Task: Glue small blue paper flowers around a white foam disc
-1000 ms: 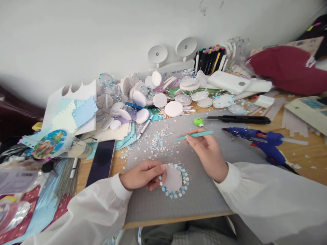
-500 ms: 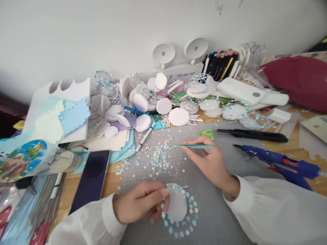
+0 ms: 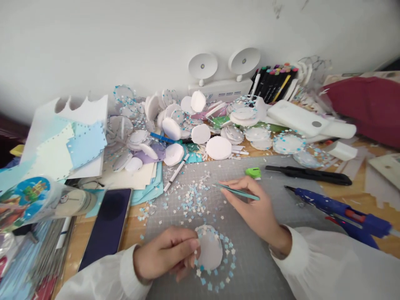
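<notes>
Surface: gray mat (image 3: pixel 253 266) on a wooden table (image 3: pixel 133 229), mat under both hands. Pale wall (image 3: pixel 125 46) behind.

Left hand (image 3: pixel 168 254): thumb and fingers pinching the rim of the white disc (image 3: pixel 210 250), just right of that hand. String of blue and white stars (image 3: pixel 231 266) loops round the disc's right and lower sides. Right hand (image 3: pixel 250 204): pinching teal tweezers (image 3: pixel 240 193), tips pointing left, near the loose stars (image 3: pixel 192 200).

Around: loose stars lie beyond left hand. Phone (image 3: pixel 106 227) left of it, dark screen up. White pen (image 3: pixel 176 172) past the stars.

In the way: green clip-like item (image 3: pixel 253 173) just beyond right hand; black cutter (image 3: pixel 309 175) beyond and right; blue glue gun (image 3: pixel 340 212) to its right. Heaped discs (image 3: pixel 218 147) crowd the far side past both hands, two-headed lamp (image 3: pixel 202 66) and markers (image 3: pixel 275 85) behind.
</notes>
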